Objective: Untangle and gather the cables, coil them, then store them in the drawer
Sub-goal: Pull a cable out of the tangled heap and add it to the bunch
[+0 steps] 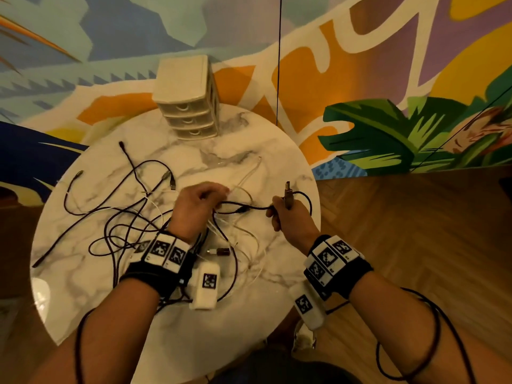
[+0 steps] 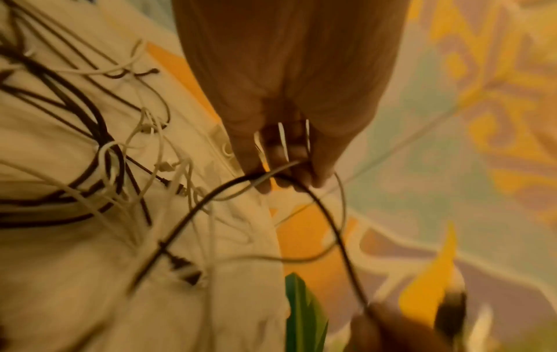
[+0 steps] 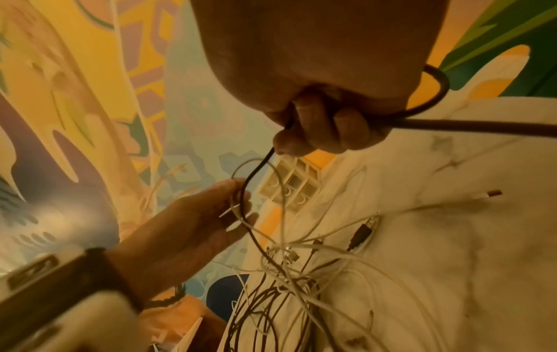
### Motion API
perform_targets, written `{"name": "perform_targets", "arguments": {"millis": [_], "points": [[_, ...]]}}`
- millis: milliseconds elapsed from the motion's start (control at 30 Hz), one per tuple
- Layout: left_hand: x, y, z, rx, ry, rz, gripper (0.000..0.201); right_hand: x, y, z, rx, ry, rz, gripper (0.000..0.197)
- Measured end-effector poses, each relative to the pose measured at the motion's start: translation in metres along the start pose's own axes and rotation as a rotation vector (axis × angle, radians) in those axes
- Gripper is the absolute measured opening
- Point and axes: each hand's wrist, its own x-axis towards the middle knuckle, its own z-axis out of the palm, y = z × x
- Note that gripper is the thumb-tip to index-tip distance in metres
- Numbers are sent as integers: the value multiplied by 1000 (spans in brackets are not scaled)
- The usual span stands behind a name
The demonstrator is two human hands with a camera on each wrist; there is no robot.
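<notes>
Your right hand [image 1: 288,214] is curled tight round a black cable [image 1: 257,207] near its USB plug [image 1: 287,191]. Your left hand [image 1: 194,209] pinches that same cable together with thin white cables [image 2: 283,140]. The cable is light and floppy, so hold it near the plug and pull gently. The tangle [image 1: 133,225] lies on the table [image 1: 249,300], near the shut drawers [image 1: 188,106].
</notes>
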Motion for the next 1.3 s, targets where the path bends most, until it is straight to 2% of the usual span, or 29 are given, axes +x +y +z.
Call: {"name": "perform_targets", "arguments": {"millis": [100,167,200,233,333,367,433,500,567,633,667,733,767,800,833,867,900,933,1000,1033,1067,1167,1233,1300], "points": [[23,4,-28,-180,347,-63,18,-2,8,-1,-47,45,3,46],[36,3,-52,-259,572,-93,15,-3,14,-4,-62,69,19,45],[41,-2,-62,-253,638,-104,13,-3,17,-5,-65,76,24,45],[43,-9,-69,-202,650,-135,13,-3,19,-6,-71,79,26,45],[31,-44,-75,12,486,-336,20,-4,21,-6,-72,73,19,46],[27,-52,-77,25,503,-387,19,-5,20,-6,-69,71,13,46],[24,-51,-82,-123,612,-421,19,-6,18,-8,-67,92,4,45],[27,-34,-95,-350,692,-370,16,-6,17,-12,-71,121,8,44],[35,-15,-109,-437,770,-311,16,-5,16,-14,-91,130,23,43],[40,-13,-115,-516,831,-317,17,-6,15,-12,-111,130,34,43],[39,-18,-110,-513,789,-361,17,-7,14,-12,-107,131,25,43],[31,-35,-94,-316,577,-473,7,-10,10,-9,-77,118,-6,44],[25,-42,-84,-141,461,-521,24,-12,6,-8,-66,106,-26,44],[18,-47,-74,64,406,-534,47,-13,2,-7,-63,93,-46,43],[10,-44,-61,246,404,-437,59,-13,-3,-5,-62,81,-67,42],[2,-37,-45,364,416,-259,59,-14,-9,-4,-53,69,-90,42],[-6,-24,-28,392,368,-62,55,-15,-16,-3,-42,53,-118,42],[-14,-9,-8,373,250,86,49,-16,-22,-3,-37,37,-153,42],[-26,10,28,338,-111,140,31,-20,-35,-3,-51,-1,-218,45],[-28,10,41,316,-216,94,19,-23,-42,-4,-60,-11,-245,45],[-28,9,48,251,-237,24,10,-25,-47,-7,-59,-8,-267,45],[-15,-12,29,176,-127,-114,16,-28,-64,-23,66,98,-307,43],[1,-22,-1,229,-6,-106,16,-26,-70,-39,131,200,-309,42],[17,-20,-26,288,105,0,14,-25,-71,-50,172,262,-295,41]]}}
